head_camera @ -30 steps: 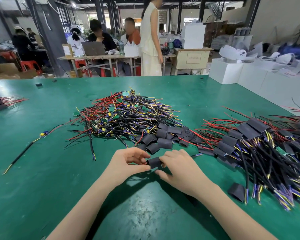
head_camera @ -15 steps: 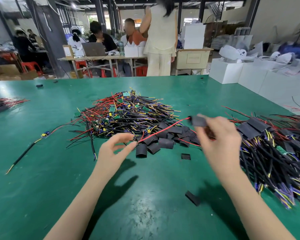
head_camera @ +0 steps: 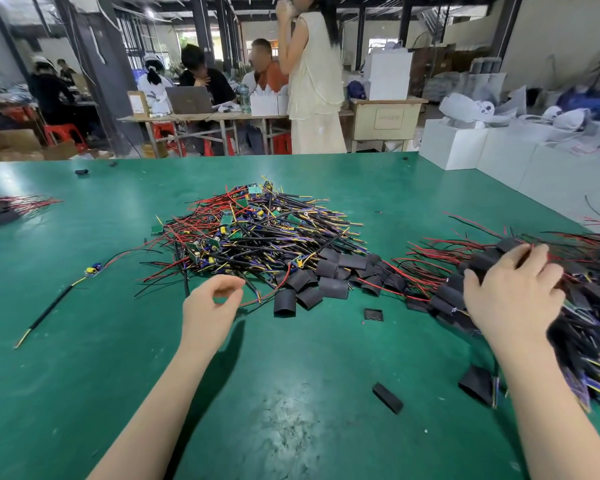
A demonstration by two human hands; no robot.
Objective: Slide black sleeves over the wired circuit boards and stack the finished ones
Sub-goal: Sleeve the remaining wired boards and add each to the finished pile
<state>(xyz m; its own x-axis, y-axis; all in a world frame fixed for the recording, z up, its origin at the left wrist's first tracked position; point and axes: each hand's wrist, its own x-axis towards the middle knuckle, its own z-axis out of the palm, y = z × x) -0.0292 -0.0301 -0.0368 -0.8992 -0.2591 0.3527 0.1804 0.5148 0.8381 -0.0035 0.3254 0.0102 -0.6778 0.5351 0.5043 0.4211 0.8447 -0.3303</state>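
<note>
The right hand (head_camera: 513,292) lay palm-down on the finished stack (head_camera: 548,306) at the right, fingers spread and bent over the black sleeved boards, probably pressing one into place; whether it gripped anything could not be told. The stack sat within easy reach of that hand, its red and black wires fanned away from the person, so the sleeved ends lined up nearest.

The left hand (head_camera: 212,306) hovered over the surface (head_camera: 84,375) with thumb and fingers loosely curled and nothing in them, poised just short of the pile of bare boards (head_camera: 253,230), likely to pick the next one. Loose sleeves (head_camera: 326,275) were heaped between pile and stack, handy to both hands. A few strays lay nearer the person, and one wired board (head_camera: 93,270) lay apart at the left.

The surface was a wide green mat, scuffed near the front edge. Beyond it was a workshop: people sat at a table (head_camera: 201,116) with a laptop, one stood, and white boxes (head_camera: 465,143) lined the right side.
</note>
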